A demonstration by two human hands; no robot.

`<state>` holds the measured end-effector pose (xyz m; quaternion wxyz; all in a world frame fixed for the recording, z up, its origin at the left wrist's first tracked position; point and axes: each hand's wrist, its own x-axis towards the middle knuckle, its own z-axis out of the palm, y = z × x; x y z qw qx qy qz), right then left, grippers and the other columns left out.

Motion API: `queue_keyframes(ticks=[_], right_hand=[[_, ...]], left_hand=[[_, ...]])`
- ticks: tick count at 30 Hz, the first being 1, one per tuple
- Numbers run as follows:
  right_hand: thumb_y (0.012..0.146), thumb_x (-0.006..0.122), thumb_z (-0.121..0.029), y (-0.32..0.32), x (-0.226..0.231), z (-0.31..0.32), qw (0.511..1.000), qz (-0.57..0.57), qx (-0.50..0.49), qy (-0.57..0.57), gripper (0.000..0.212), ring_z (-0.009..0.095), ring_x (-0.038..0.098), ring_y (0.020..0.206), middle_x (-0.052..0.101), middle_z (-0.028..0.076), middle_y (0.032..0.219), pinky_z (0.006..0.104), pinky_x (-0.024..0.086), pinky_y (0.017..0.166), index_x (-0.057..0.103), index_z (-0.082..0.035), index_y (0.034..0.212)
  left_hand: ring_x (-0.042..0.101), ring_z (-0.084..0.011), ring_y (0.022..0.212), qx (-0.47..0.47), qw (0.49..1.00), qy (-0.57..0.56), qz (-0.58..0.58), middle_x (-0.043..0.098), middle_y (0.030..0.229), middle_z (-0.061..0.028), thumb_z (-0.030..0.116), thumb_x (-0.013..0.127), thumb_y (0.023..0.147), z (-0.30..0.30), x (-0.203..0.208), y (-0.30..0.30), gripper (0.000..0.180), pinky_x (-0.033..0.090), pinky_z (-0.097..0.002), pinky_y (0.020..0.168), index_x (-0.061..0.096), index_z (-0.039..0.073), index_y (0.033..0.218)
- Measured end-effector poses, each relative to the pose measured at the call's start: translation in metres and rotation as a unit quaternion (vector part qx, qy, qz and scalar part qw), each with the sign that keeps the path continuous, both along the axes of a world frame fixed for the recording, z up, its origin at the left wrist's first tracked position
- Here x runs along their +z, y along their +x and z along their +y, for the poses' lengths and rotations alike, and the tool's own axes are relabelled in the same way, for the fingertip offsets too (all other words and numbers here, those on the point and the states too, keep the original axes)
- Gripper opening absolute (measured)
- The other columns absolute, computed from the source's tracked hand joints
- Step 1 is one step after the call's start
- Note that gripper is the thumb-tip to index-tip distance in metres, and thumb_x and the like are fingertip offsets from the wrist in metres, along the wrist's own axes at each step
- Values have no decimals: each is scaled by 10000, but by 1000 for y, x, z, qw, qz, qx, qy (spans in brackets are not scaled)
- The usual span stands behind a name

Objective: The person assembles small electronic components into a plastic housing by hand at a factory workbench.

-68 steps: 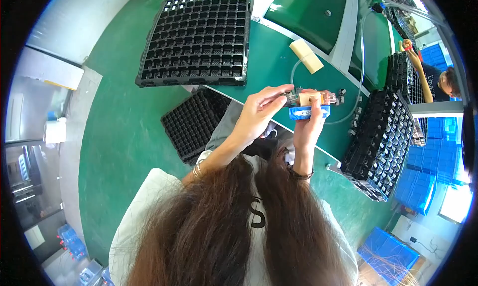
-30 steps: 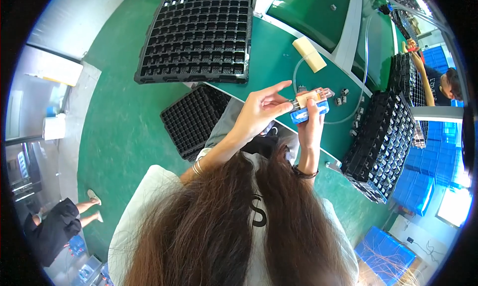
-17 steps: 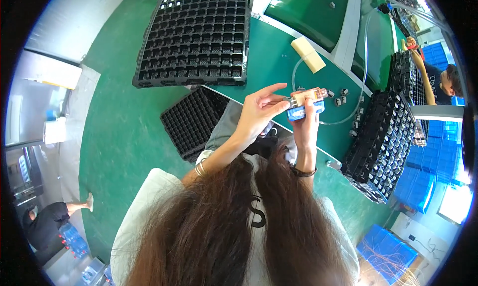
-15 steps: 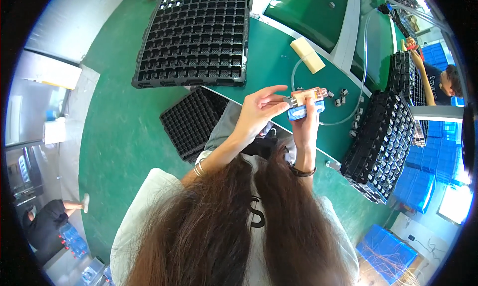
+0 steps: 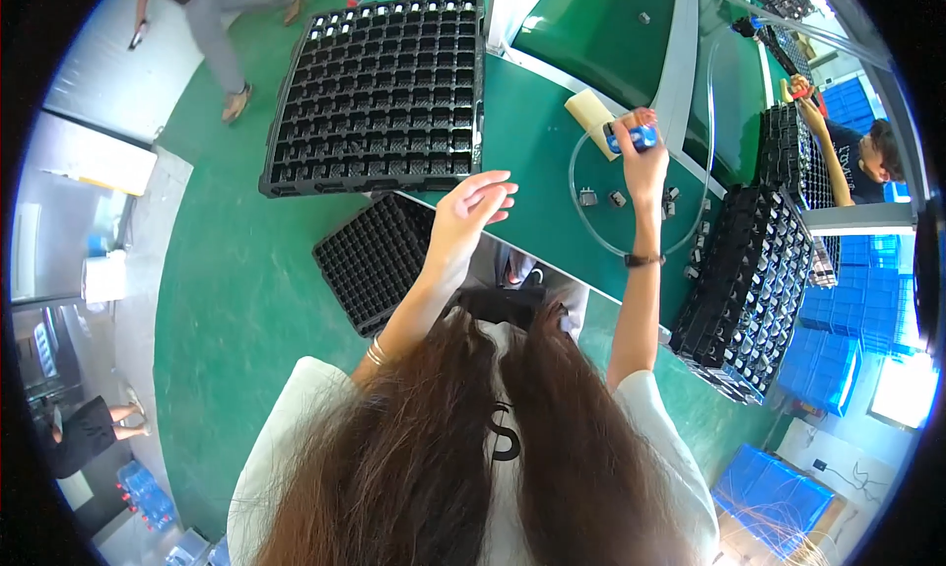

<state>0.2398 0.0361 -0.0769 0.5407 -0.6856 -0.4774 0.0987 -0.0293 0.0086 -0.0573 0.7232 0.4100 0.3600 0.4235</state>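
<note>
My right hand [image 5: 645, 162] is wrapped round a small blue hand-held device [image 5: 642, 137], at the far side of the green tabletop [image 5: 522, 103]. Its lower part is hidden by my fingers. Next to it lies a cream block [image 5: 588, 113], and a clear tube [image 5: 574, 187] loops past both; whether the tube joins the device I cannot make out. My left hand [image 5: 468, 211] hovers over the near edge of the table, fingers apart, with nothing visible in it. Small metal-and-black parts [image 5: 618, 199] lie on the tabletop near my right wrist.
A large black compartment tray [image 5: 379, 93] stands at the left, its far row partly filled with parts. Below it sits another black tray [image 5: 379, 256]. Stacked trays of parts [image 5: 754, 280] stand at the right, near a co-worker [image 5: 867, 162]. Another person walks at the upper left.
My hands have drawn apart. The right one carried the blue device away to the far right, over the cream block; the left moved back toward me. A walking person has come in at the upper left.
</note>
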Motion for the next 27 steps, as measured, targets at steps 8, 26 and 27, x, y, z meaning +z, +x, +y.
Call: queue_keyframes(ticks=[8, 26, 27], right_hand=[[694, 713, -313, 16, -29, 34, 997, -57, -28, -51, 402, 258, 590, 624, 586, 166, 688, 354, 449, 582, 530, 33, 786], [568, 795, -210, 20, -9, -11, 989, -109, 9, -101, 723, 214, 519, 903, 508, 110, 1085, 337, 437, 807, 438, -47, 1175], [568, 795, -210, 17, -7, -6, 989, -107, 11, -98, 723, 214, 519, 903, 508, 110, 1085, 337, 437, 807, 438, -47, 1175]], left_hand=[[560, -101, 847, 37, 999, -25, 13, 602, 958, -55, 199, 523, 880, 7, -10, -29, 253, 450, -226, 742, 559, 21, 1057], [542, -156, 969, 195, 913, 233, 274, 582, 1040, -82, 131, 575, 838, 182, -35, -110, 268, 404, -270, 877, 554, 35, 1087], [542, -164, 959, 200, 905, 249, 281, 583, 1030, -89, 136, 579, 831, 198, -41, -120, 275, 407, -279, 871, 552, 35, 1085]])
